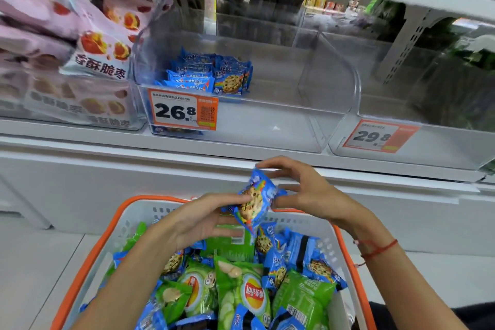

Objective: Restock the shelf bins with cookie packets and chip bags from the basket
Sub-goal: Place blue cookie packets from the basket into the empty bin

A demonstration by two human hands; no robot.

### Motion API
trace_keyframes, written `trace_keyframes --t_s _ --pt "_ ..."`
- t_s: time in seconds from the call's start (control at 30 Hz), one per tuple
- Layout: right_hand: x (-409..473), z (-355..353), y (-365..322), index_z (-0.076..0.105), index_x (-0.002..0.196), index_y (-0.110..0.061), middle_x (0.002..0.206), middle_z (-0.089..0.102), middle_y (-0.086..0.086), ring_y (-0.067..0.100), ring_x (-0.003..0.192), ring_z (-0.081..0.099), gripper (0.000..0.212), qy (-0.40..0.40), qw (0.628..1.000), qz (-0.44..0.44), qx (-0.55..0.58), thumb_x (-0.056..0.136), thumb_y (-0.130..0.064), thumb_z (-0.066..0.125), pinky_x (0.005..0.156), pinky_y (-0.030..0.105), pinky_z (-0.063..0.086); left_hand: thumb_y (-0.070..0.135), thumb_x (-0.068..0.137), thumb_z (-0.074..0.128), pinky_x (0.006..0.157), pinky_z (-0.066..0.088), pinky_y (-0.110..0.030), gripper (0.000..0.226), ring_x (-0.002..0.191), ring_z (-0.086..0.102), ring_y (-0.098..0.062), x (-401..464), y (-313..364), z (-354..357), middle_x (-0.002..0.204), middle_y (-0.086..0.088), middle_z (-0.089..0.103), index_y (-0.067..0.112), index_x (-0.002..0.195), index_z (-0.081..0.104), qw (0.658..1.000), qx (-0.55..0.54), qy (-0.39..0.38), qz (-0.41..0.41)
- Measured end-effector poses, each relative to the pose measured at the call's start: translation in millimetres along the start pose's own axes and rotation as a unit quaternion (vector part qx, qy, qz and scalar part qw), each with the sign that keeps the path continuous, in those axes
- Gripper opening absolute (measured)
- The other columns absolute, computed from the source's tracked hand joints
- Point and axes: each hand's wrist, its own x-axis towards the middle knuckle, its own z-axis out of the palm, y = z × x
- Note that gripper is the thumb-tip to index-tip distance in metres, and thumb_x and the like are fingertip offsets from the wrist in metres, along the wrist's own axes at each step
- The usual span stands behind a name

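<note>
We had one cookie packet over the basket, left hand pinching its edge, right hand fingers curled round it, likely squaring it for the bin.

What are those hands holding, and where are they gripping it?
A blue cookie packet: the left hand pinches its left edge, the right hand its top and right edge.
</note>
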Motion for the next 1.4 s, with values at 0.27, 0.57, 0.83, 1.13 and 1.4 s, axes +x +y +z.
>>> trace_keyframes --t_s 0.27,0.57,0.83,1.13,1.4 --pt "13 11 -51 0.063 0.108 -0.018 0.095 0.069 0.001 0.005 0.084 0.065 0.021 0.191 0.97 -0.062 0.137 0.089 -0.01 0.061 0.08 0.023 0.052 0.029 0.067 0.07 0.088 0.052 -0.023 0.041 0.093 0.07 -0.013 -17 35 29 0.096 0.0 0.075 0.015 0.106 0.068 0.938 -0.041 0.181 0.291" --pt "22 8 -69 0.066 0.092 -0.039 0.088 0.068 -0.008 0.005 0.078 0.063 0.024 0.183 0.977 -0.108 0.029 0.086 -0.016 0.068 0.072 0.017 0.053 0.026 0.084 0.063 0.065 0.049 -0.01 0.016 0.073 0.066 0.002 -25 48 31 0.08 0.011 0.073 0.02 0.098 0.07 0.887 -0.021 0.261 0.381" --pt "45 -17 -102 0.064 0.093 -0.032 0.091 0.071 0.001 0.003 0.08 0.063 0.032 0.187 0.969 -0.159 -0.016 0.075 -0.009 0.078 0.074 0.019 0.052 0.045 0.085 0.065 0.075 0.052 -0.026 0.019 0.082 0.068 -0.013 -21 87 6 0.083 0.01 0.073 0.027 0.088 0.07 0.809 0.134 0.329 0.468" --pt "145 -74 -117 0.067 0.103 -0.023 0.095 0.067 -0.005 0.012 0.089 0.062 0.03 0.203 0.937 -0.111 -0.262 0.075 -0.02 0.078 0.081 0.031 0.052 0.023 0.084 0.063 0.099 0.033 -0.041 0.049 0.123 0.038 -0.024 -21 139 -67 0.133 -0.004 0.051 0.011 0.13 0.053 0.498 0.548 0.539 0.402" --pt "216 -59 -77 0.066 0.11 -0.013 0.111 0.065 0.006 0.021 0.101 0.061 0.035 0.086 0.91 -0.046 -0.402 0.077 -0.017 0.077 0.077 0.025 0.045 0.027 0.085 0.059 0.094 0.038 -0.044 0.054 0.12 0.043 -0.031 -12 134 -74 0.137 -0.01 0.048 0.003 0.132 0.05 0.491 0.557 0.55 0.384"
